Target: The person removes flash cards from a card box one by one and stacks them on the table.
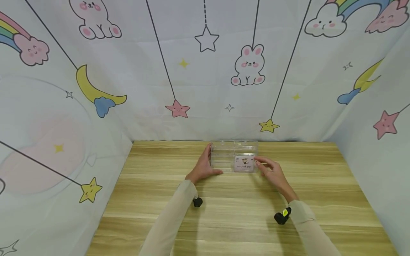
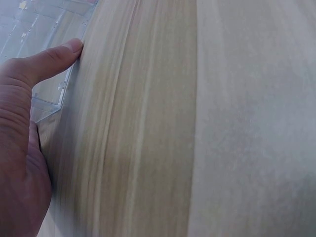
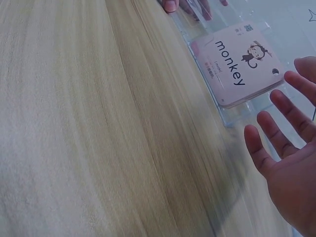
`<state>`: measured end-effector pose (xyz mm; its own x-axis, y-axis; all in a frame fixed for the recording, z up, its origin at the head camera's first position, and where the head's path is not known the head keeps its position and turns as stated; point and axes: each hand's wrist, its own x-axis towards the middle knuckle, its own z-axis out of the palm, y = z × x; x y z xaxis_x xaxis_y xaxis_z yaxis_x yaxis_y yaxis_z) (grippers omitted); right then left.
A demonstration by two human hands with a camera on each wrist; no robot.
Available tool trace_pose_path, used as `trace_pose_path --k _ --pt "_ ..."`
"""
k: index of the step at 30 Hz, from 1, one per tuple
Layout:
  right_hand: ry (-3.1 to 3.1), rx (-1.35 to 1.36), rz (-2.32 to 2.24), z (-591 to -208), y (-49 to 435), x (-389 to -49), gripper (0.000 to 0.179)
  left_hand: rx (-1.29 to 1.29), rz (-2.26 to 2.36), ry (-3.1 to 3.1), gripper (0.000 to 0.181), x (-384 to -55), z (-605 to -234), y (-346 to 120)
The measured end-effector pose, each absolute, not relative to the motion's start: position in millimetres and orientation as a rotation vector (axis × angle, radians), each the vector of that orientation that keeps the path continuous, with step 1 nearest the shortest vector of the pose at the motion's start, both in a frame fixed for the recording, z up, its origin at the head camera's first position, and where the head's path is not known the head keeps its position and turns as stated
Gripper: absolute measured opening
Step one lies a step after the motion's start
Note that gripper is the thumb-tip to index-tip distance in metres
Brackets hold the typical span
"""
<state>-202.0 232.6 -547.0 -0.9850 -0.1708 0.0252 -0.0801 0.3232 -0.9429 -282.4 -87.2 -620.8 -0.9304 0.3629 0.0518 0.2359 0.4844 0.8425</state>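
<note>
A clear plastic compartment organizer (image 1: 222, 164) stands at the back of the table. In its lower right compartment is a stack of pink flash cards (image 1: 244, 164), the front one printed with a monkey picture and the word "monkey". My left hand (image 1: 204, 165) holds the organizer at its left side, the thumb (image 2: 64, 53) lying along the front edge in the left wrist view. On the other side, my right hand (image 1: 271, 174) has its fingers spread, with one fingertip right at the punched corner of the cards (image 3: 242, 64) in the right wrist view.
The wood-grain table (image 1: 234, 220) reaches back to a white curtain (image 1: 205, 85) printed with stars, rabbits and moons. More of this cloth hangs along the left and right sides. A small black device (image 1: 282, 217) sits at the right wrist, another (image 1: 197, 202) at the left.
</note>
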Motion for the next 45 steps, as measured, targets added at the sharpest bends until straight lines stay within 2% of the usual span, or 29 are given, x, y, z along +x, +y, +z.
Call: trace_pose_path --k 8,24,35,42,45 --pt "2.519 -0.212 -1.790 -578.9 241.3 -214.2 0.036 0.558 1.476 2.580 0.141 -284.5 -624.4 -88.3" --pt "2.587 -0.202 -1.897 -584.0 228.3 -222.7 0.026 0.560 1.446 2.595 0.141 -284.9 -620.4 -87.8" --pt "2.680 -0.275 -1.863 -544.8 212.3 -210.3 0.018 0.528 1.439 2.578 0.139 -283.1 -616.9 -86.3" --pt "2.650 -0.235 -1.896 -562.5 220.7 -224.4 0.017 0.523 1.433 2.579 0.140 -283.0 -617.4 -86.9" --pt "2.659 -0.269 -1.896 -544.5 218.2 -220.2 0.018 0.536 1.446 2.576 0.140 -283.5 -618.1 -87.7"
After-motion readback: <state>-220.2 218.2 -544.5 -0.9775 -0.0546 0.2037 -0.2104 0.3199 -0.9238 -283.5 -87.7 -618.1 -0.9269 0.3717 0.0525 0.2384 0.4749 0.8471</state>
